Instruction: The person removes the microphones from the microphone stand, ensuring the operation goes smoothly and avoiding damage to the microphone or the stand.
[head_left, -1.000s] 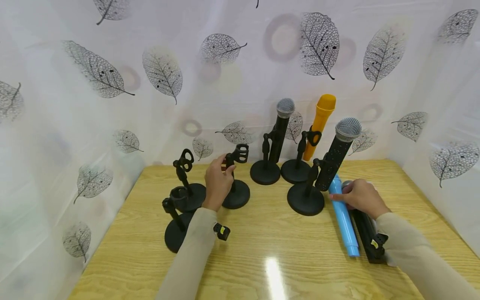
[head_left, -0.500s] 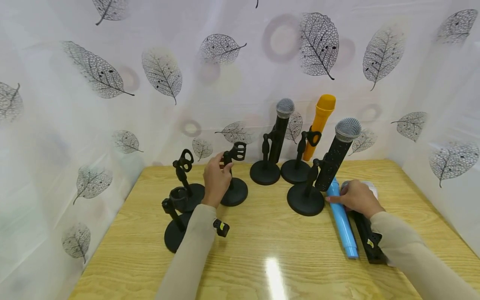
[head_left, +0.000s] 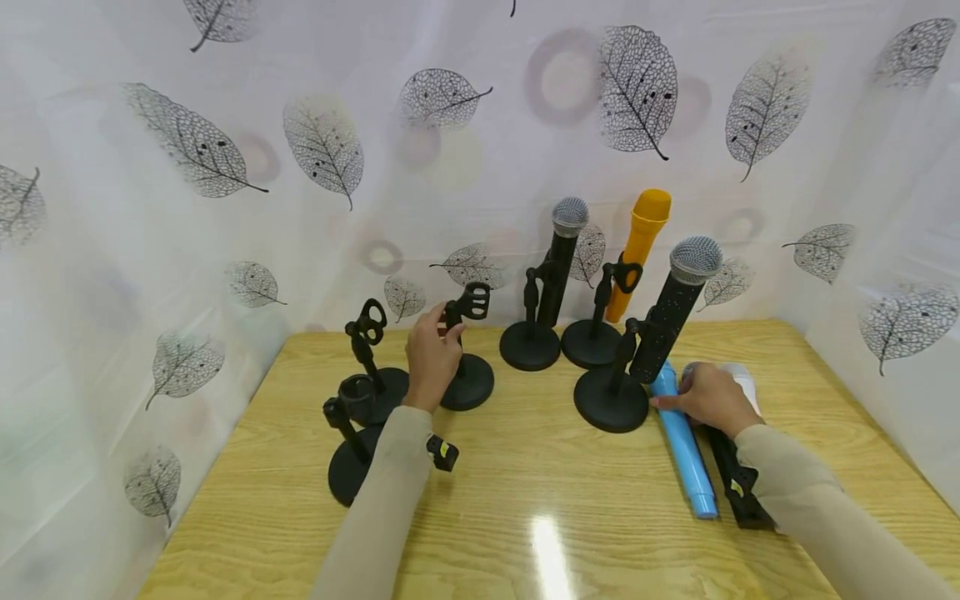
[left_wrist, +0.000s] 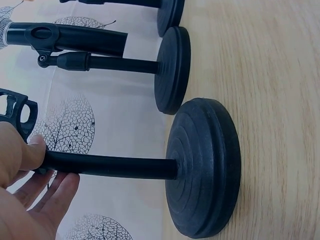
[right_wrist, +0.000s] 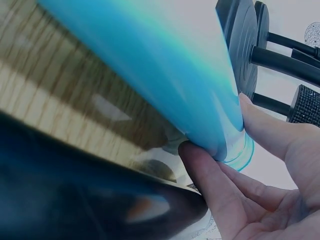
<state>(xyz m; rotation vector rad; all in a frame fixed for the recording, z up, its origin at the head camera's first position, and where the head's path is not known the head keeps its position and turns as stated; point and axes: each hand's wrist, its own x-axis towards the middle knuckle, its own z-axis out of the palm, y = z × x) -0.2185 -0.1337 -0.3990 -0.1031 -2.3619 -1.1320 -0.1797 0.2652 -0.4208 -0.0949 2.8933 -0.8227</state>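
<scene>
near the table's back edge (head_left: pixel 322 337), left hand (head_left: pixel 433 357) grips stand (head_left: pixel 472 385)

Head camera looks down on both hands (head_left: pixel 435 358) (head_left: pixel 716 398), nearer wrist views sharing one each.

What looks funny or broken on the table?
Nothing looks spilled or broken. The speckled black microphone leans in its stand, but the orange microphone and the other black microphone tilt too, so nothing seems out of place. The right hand pinches the blue microphone.
</scene>
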